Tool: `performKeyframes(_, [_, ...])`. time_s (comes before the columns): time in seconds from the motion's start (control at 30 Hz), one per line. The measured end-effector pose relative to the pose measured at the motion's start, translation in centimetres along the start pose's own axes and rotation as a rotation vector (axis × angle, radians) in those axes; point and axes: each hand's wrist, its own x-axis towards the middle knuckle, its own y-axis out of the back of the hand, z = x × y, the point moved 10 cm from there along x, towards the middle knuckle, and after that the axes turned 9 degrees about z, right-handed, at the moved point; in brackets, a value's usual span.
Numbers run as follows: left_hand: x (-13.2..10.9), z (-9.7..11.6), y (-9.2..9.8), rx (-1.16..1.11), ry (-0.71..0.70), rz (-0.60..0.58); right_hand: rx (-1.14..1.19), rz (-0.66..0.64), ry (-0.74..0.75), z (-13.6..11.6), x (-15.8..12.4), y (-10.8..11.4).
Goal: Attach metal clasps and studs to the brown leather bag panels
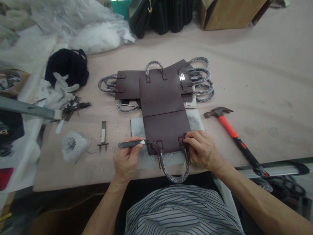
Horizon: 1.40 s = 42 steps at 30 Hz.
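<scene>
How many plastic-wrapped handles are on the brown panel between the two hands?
2. The far handle is on the far end of the brown panel; the near handle is on its near end, beside the right hand. The underside is hidden.

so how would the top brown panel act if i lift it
The top brown panel probably bends most at the crease lines across its middle. The near handle likely holds its shape, as its arc looks thick and round, and may feel slippery, given its shiny clear wrap.
</scene>
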Motion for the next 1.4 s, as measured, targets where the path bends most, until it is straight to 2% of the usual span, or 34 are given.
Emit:
performKeyframes(0.23, [-0.9,3.2,-4.9,-0.132,-0.193,-0.129,0.005,-0.011,0.013,0.1,-0.2,-0.2])
performKeyframes(0.4, [-1.6,3.7,-6.7,-0.171,-0.260,-0.204,0.017,-0.002,-0.005,0.3,-0.1,0.0])
performKeyframes(0.8, [-1.7,3.0,-7.1,-0.161,-0.188,-0.201,0.042,-0.015,-0.045,0.6,-0.1,-0.2])
performKeyframes(0.97, [-1.8,3.6,-7.1,-0.165,-0.241,-0.192,0.017,-0.005,-0.033,0.5,0.0,-0.1])
performKeyframes(1.17, [-2.0,3.2,-7.3,-0.142,-0.224,-0.215,0.005,0.003,-0.034,0.5,-0.1,0.0])
performKeyframes(1.4, [-2.3,4.3,-7.3,-0.108,-0.350,-0.180,-0.009,0.021,-0.021,0.4,-0.1,0.1])
